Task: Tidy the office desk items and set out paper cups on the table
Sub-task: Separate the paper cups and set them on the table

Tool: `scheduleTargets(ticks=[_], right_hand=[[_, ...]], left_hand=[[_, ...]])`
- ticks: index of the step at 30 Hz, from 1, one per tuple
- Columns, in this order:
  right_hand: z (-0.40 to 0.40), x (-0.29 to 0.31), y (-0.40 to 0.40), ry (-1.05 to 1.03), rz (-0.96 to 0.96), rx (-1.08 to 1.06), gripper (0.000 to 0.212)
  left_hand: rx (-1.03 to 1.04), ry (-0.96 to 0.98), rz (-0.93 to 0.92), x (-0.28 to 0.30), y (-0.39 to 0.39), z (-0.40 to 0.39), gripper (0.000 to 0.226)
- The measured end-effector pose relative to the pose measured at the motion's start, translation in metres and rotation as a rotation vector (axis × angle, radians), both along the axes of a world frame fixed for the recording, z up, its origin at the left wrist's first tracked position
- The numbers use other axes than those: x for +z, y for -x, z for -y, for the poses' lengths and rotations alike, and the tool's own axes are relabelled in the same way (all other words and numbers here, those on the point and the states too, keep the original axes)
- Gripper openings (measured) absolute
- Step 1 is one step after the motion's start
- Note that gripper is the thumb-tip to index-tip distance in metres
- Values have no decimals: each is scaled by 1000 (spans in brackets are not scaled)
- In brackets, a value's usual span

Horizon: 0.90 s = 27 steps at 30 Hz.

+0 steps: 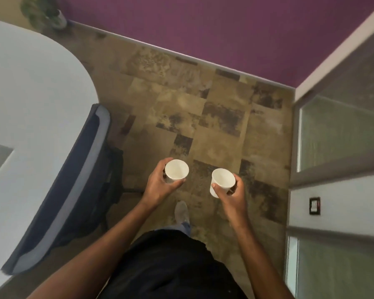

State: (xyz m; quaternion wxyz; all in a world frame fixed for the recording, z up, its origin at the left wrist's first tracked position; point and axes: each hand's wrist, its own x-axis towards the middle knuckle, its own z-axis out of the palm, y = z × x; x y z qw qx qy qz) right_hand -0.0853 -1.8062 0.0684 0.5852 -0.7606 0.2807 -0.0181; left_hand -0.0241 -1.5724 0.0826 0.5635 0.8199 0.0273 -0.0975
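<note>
- The person stands on the tiled floor [214, 100], between the white table [30, 93] on the left side and a glass door [337, 130] on the right side.
- The left hand [158, 184] is closed around one paper cup [176, 170]; the fingers wrap the wall of the cup just below the rim, and the cup is upright with its mouth open to the camera.
- The right hand [231, 195] is closed around a second paper cup [222, 180] in the same way, thumb on the near side, and this cup leans a little toward the left.
- Both cups are in the air over the floor, near each other but not touching, and well apart from the table edge. They look empty inside.
- A chair [73, 186] with a dark back is pushed against the near rounded edge of the table, so I judge the cups must pass over it or around it.
- Such cups are probably very light and thin; too strong a squeeze can bend the wall. The stiff rolled rim and the upper wall are the better place to hold.
- The base is narrow, so a cup should be put down flat on the table, or it can tip.
</note>
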Motion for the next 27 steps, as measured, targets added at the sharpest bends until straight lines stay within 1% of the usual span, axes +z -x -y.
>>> scheduleTargets(ticks=[3,5,8,12,17,22,24,27], right_hand=[[23,3,-60,-2,8,67,63],[35,4,-97,-16,-4,87,64],[50,3,-158,15,5,143,61],[65,-1,-245,11,-3,257,60],[72,-8,-373,30,9,441,62],[54,-2,-502,13,36,651,66],[36,4,-549,24,68,747,66],[-3,12,-607,7,69,915,64]], left_hand=[[30,-11,15,2,-47,17,69],[64,-7,-12,2,-72,23,71],[124,-15,-15,0,-111,28,72],[253,-9,-53,-10,-165,28,71],[429,-20,-51,-22,-245,29,73],[636,-42,-21,-16,-326,32,72],[718,-68,14,-9,-355,31,73],[883,-62,1,-3,-383,24,74]])
